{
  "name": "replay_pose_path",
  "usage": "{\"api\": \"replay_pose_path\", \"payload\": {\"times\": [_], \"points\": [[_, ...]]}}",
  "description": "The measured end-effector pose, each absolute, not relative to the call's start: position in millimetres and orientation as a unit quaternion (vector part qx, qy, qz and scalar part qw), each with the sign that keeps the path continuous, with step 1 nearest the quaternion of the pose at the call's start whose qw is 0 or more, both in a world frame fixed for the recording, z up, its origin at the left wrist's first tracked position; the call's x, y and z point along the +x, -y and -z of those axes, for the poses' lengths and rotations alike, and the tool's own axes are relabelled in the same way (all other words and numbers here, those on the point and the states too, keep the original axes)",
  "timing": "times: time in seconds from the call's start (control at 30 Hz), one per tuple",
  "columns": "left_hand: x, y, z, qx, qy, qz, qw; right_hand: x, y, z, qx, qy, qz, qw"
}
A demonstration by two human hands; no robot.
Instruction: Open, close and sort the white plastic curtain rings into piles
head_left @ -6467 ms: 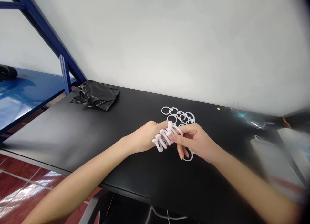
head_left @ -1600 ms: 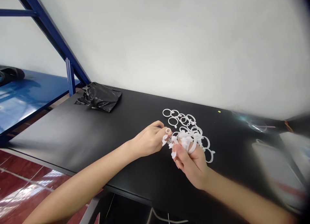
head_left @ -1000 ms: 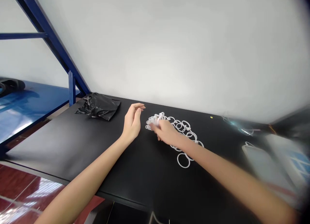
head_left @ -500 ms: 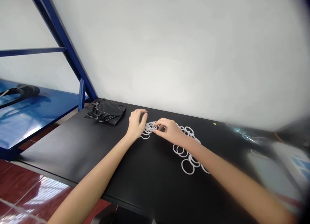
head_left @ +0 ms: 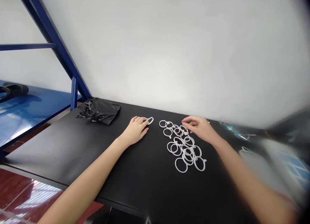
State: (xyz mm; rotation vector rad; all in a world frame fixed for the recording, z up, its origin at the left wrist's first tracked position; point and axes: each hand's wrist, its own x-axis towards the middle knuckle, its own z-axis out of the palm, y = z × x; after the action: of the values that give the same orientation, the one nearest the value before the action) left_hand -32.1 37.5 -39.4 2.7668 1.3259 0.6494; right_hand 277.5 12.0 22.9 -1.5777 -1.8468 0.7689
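Observation:
Over a few white plastic rings (head_left: 150, 121) lies my left hand (head_left: 135, 130), its fingers curled down on them. The rings' edges stick out past the fingertips, and the rest is hidden under the hand. To the right, a loose cluster of several white rings (head_left: 181, 165), some with small knobs, is spread flat and overlapping on the black table (head_left: 135, 178). At the far right edge of this cluster, my right hand (head_left: 200, 128) has thumb and fingertips pinched together at a ring (head_left: 183, 130).
A crumpled black plastic bag (head_left: 100, 111) lies at the back left of the table. Clear glasses (head_left: 236, 132) and a blurred white-and-blue packet (head_left: 288, 162) are at the right. A blue metal frame (head_left: 61, 51) stands left, and a pale wall rises behind.
My right hand has moved right, from beside my left hand to the ring cluster. My left hand has come down over the rings it was beside. The view has shifted slightly.

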Motion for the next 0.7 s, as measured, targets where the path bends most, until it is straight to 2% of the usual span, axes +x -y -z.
{"api": "replay_pose_path", "payload": {"times": [0.2,0.43,0.53,0.7], "points": [[-38.1,-39.6,38.5,0.873,-0.441,-0.206,-0.021,262.9,-9.1,-22.1,-0.551,0.769,-0.216,0.240],[-29.5,-31.0,21.9,0.862,-0.438,-0.254,-0.030,254.2,-13.0,-13.6,-0.475,0.839,-0.225,0.142],[-3.7,-25.3,10.8,0.882,-0.390,-0.266,0.012,257.5,-20.8,-9.4,-0.469,0.843,-0.216,0.152],[43.8,-36.7,10.9,0.887,-0.418,-0.170,0.100,265.1,-34.4,-2.7,-0.481,0.845,-0.189,0.139]]}}
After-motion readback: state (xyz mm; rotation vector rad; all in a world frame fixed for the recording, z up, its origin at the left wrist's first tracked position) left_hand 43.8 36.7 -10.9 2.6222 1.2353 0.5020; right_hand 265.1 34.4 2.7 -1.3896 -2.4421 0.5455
